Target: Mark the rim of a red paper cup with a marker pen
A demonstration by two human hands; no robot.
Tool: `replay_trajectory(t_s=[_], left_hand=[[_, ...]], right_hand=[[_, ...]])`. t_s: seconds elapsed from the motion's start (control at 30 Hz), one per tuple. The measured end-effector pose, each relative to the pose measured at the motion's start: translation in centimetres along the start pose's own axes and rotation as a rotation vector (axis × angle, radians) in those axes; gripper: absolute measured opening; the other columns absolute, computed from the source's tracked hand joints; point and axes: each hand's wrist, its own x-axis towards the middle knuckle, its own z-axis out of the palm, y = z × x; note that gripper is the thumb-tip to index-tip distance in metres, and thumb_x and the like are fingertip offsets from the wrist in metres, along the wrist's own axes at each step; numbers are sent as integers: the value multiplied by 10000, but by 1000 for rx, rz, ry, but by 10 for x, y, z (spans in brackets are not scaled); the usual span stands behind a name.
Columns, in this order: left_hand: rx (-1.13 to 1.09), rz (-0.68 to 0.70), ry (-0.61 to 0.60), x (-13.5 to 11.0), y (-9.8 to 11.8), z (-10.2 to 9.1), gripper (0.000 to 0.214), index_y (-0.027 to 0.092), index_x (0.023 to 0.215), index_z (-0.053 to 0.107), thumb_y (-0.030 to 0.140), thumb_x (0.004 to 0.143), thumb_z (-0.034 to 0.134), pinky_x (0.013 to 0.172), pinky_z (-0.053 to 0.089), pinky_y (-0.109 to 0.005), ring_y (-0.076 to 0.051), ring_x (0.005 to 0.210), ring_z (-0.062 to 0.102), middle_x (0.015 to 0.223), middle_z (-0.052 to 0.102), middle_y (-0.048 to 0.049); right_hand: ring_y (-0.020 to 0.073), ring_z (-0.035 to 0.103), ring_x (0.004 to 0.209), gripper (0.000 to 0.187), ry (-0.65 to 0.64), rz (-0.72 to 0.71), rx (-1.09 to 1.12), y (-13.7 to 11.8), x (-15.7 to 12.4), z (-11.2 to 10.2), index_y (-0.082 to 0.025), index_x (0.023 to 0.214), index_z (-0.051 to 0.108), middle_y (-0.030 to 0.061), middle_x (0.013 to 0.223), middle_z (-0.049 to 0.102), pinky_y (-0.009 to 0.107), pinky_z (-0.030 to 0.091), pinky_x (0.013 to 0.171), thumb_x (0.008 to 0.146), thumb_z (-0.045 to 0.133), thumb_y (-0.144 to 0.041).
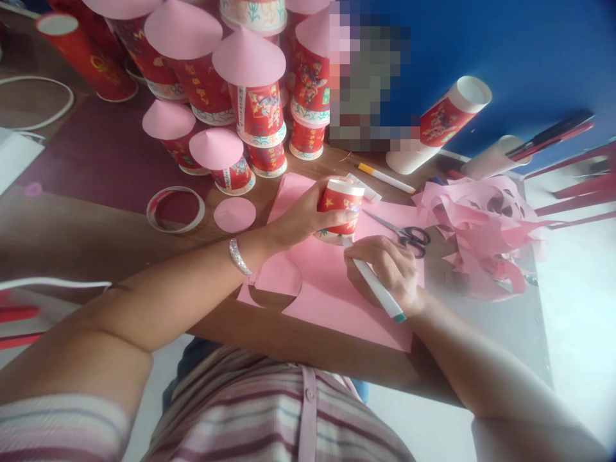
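My left hand is wrapped round a small red paper cup with a white rim and printed pictures, held above a pink paper sheet. In my right hand is a white marker with a green end. Its tip meets the white band low on the cup, where green marks show. Just behind my right hand lie dark-handled scissors on the pink sheet. A round hole is cut in the sheet near my left wrist.
Red cups with pink paper cones stand stacked at the back left. A pink disc and a cardboard ring lie left. Pink scraps heap on the right, near a yellow-capped marker and a tilted cup stack.
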Motion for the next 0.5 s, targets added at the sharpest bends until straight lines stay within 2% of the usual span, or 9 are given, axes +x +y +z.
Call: replay_trajectory(t_s=[0.1, 0.27, 0.5], left_hand=[[-4, -12, 25, -1, 0, 0, 749, 243, 1463, 681, 516, 871, 1049, 959, 655, -379, -288, 1272, 771, 1442, 773, -134], [-10, -20, 23, -2, 2, 1, 787, 227, 1476, 673, 516, 854, 1060, 1036, 658, -458, -319, 1291, 779, 1456, 774, -154], [-10, -27, 16, 0, 1, 0, 778, 239, 1458, 669, 505, 845, 1067, 979, 644, -405, -292, 1263, 776, 1456, 769, -144]], right_hand=[[164, 759, 703, 220, 1, 0, -12, 0, 0, 0, -246, 1207, 641, 3, 902, 801, 301, 639, 656, 1121, 661, -44], [155, 764, 705, 230, 6, 0, -13, -1, 0, 0, -251, 1193, 633, -10, 897, 799, 297, 626, 642, 1113, 653, -36], [176, 763, 702, 245, 14, -16, 22, -1, 0, 0, -232, 1184, 661, 17, 893, 801, 301, 629, 651, 1071, 684, -17]])
